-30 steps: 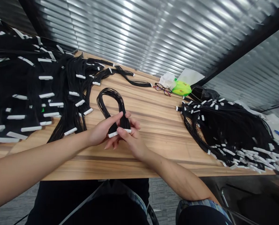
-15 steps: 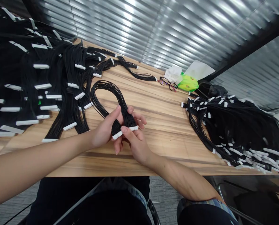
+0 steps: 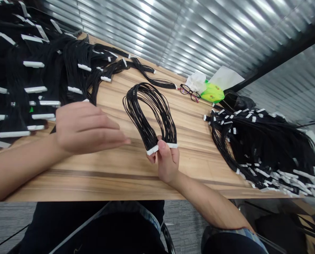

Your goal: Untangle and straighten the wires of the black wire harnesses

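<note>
Right hand (image 3: 168, 164) is grasping the harness (image 3: 147, 109): thumb on the near side, fingers behind, pinching both white connectors (image 3: 152, 150) together between them. Connectors sit side by side, roughly in line, just above the hand. Black wires (image 3: 132, 106) rise from them and arc round in one tall, open loop toward the far edge of the table (image 3: 120, 176). Loop sits over the middle of the table; can't tell if it touches the wood. Left hand (image 3: 86, 128) is released: palm down, fingers flat and extended toward the harness, not clenched. Its fingertips (image 3: 125, 141) stop just beside the wires, not touching them or the right hand. That hand is near the left pile of harnesses (image 3: 67, 60), which covers the left end of the table and runs off the view. A loose run from that pile (image 3: 152, 79) trails along the far edge, its end near the glasses (image 3: 189, 92). Right pile (image 3: 258, 141) lies at the right end, connectors scattered through it, well apart from the held harness. Far right corner: tissue (image 3: 196, 82), green packet (image 3: 212, 93), white paper (image 3: 227, 78) and black bag (image 3: 238, 102), bunched together just past the glasses. Metal blinds (image 3: 199, 35) run behind the table.
</note>
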Demonstrator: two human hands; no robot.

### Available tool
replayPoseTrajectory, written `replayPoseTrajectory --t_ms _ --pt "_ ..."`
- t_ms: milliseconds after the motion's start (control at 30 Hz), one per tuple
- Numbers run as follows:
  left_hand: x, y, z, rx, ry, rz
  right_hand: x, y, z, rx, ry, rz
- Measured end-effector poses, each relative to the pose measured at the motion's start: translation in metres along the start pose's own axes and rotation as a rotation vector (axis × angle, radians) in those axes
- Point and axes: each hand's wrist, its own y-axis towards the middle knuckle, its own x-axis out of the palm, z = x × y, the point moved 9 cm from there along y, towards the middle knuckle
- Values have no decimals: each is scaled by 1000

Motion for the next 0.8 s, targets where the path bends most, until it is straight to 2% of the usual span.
replayPoseTrajectory --t_ms 67,100,133,167,233,333,400,433,500,533,600,667,733,800 --pt "16 -13 21 327 290 -148 2 -3 2 -10 13 -17" --pt "25 -24 30 516 478 -183 5 -4 2 -15 5 -42" --pt "32 -35 35 684 660 -186 8 -5 2 -17 -14 -70" --pt "35 -43 36 779 798 -147 10 -6 2 -15 -43 -96" --pt "35 -48 33 843 915 -107 12 -8 2 4 -104 -126" --pt "43 -57 33 997 873 -305 11 -10 4 30 -139 -137" --pt "45 -63 36 1077 892 -333 11 -10 4 27 -127 -139" --pt "46 -66 38 1102 915 -311 11 -10 4 24 -125 -140" --pt "47 -68 41 1079 935 -229 11 -9 4 15 -143 -147" --pt "45 -64 41 1002 921 -174 11 -9 3 7 -164 -150" --pt "38 -49 32 749 826 -96 10 -7 2 -20 -215 -152" --pt "35 -34 15 521 645 -160 8 -6 -3 -75 -280 -150" --pt "40 -25 3 371 498 -272 7 -5 -8 -139 -359 -149" --pt "41 -21 -4 251 421 -306 7 -4 -13 -184 -437 -162"
